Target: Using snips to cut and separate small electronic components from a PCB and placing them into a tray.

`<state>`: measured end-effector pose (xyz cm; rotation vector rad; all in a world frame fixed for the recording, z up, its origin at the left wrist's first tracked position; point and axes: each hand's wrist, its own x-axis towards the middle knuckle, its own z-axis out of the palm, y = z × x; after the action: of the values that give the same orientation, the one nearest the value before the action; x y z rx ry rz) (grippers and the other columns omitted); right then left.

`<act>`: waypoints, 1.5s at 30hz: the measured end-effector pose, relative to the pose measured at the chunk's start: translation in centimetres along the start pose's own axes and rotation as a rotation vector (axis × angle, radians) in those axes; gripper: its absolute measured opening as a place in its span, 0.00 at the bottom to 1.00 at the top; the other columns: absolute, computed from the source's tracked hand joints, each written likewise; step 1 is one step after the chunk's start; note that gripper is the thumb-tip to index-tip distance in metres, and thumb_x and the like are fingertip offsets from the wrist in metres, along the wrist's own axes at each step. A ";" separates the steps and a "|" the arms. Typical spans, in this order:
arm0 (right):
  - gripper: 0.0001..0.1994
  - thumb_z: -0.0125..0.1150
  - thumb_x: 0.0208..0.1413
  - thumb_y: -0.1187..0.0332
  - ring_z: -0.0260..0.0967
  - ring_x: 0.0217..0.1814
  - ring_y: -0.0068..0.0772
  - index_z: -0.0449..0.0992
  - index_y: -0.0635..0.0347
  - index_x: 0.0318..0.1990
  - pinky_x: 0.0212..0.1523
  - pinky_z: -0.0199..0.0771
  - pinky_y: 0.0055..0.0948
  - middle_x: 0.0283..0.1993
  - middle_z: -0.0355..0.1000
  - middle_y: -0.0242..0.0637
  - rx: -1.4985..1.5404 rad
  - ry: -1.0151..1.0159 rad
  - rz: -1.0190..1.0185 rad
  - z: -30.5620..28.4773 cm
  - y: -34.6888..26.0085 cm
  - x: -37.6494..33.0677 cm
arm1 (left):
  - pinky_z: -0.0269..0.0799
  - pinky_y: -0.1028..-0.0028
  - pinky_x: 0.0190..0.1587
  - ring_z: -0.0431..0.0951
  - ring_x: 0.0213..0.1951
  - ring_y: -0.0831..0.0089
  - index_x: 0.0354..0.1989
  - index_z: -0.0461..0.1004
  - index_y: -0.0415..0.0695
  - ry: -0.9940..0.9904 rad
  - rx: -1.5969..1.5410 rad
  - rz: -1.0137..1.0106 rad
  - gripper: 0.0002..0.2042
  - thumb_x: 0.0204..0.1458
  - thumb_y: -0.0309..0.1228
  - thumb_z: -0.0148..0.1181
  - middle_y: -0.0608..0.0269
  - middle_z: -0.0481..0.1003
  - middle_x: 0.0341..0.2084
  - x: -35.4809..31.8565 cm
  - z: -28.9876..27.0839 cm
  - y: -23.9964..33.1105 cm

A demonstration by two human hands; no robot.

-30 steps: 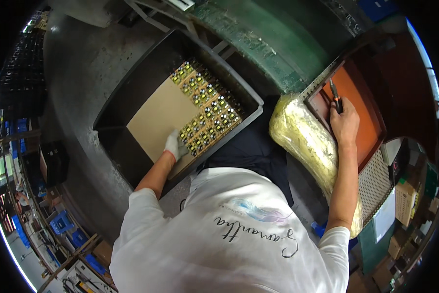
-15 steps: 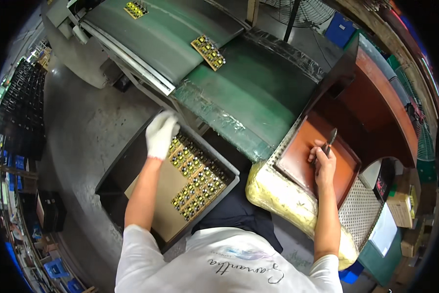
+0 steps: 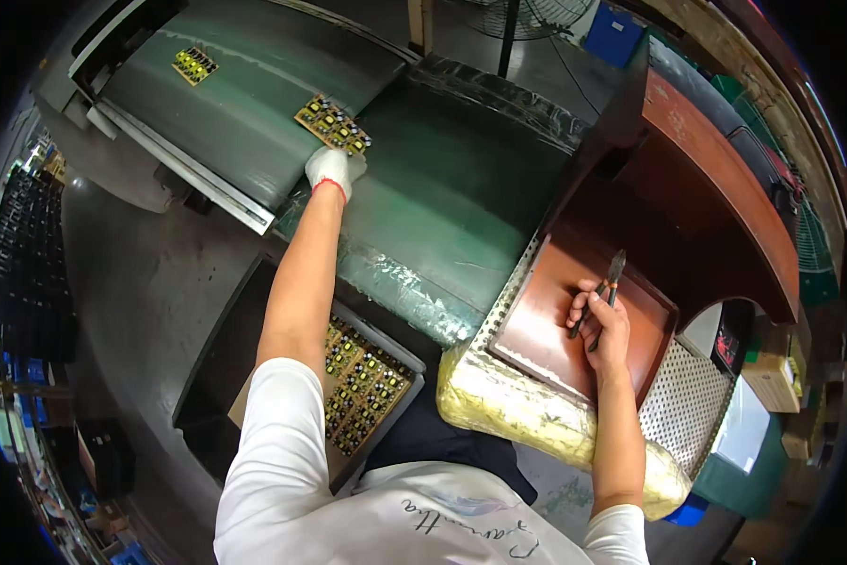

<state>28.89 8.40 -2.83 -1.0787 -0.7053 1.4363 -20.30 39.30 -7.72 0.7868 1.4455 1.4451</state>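
My gloved left hand (image 3: pixel 336 171) reaches out over the green work surface. Its fingers close on the near end of a yellow-and-black circuit board panel (image 3: pixel 332 122); the fingertips are partly hidden. In my bare right hand (image 3: pixel 604 325) is a pair of dark-handled pliers (image 3: pixel 617 268), jaws pointing up and away, above a reddish-brown tray (image 3: pixel 546 339). Below my left forearm, a black bin (image 3: pixel 218 348) holds rows of similar circuit boards (image 3: pixel 371 381) on a cardboard sheet, partly covered by the arm.
Another circuit board (image 3: pixel 194 66) lies farther up the dark green belt (image 3: pixel 244 104). A metal rail (image 3: pixel 183 169) edges the belt. Yellow wrapped padding (image 3: pixel 508 400) lines the tray's near side. A tall brown panel (image 3: pixel 725 179) rises at right, with a fan (image 3: pixel 527 14) beyond the surface.
My left hand has moved from the bin up to the circuit board and taken hold of its near end. The board has turned slightly. My right hand keeps the pliers. The view has shifted.
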 end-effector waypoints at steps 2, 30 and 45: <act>0.15 0.58 0.74 0.67 0.76 0.38 0.31 0.75 0.67 0.61 0.42 0.81 0.35 0.41 0.77 0.38 0.010 -0.005 0.008 0.2 -0.1 0.3 | 0.86 0.55 0.43 0.88 0.44 0.54 0.56 0.78 0.35 0.032 -0.030 -0.016 0.14 0.67 0.27 0.58 0.48 0.84 0.49 0.2 0.2 -0.2; 0.34 0.62 0.72 0.44 0.83 0.55 0.38 0.73 0.64 0.72 0.57 0.86 0.38 0.56 0.82 0.48 0.240 -0.550 0.159 0.2 -2.4 -4.9 | 0.82 0.68 0.59 0.86 0.53 0.66 0.70 0.73 0.35 -1.073 -0.181 -0.558 0.24 0.67 0.30 0.61 0.53 0.84 0.56 -46.1 8.6 -0.5; 0.20 0.71 0.68 0.49 0.76 0.32 0.23 0.80 0.59 0.46 0.32 0.76 0.26 0.36 0.79 0.32 -0.263 -0.264 0.172 2.1 -4.2 -6.4 | 0.81 0.58 0.60 0.83 0.58 0.62 0.78 0.65 0.40 -1.002 0.093 -0.109 0.35 0.67 0.42 0.66 0.51 0.80 0.62 -45.4 10.3 -0.3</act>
<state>28.28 3.17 3.12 -1.1850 -1.0334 1.6873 6.21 1.92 0.51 1.2272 0.7495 0.6898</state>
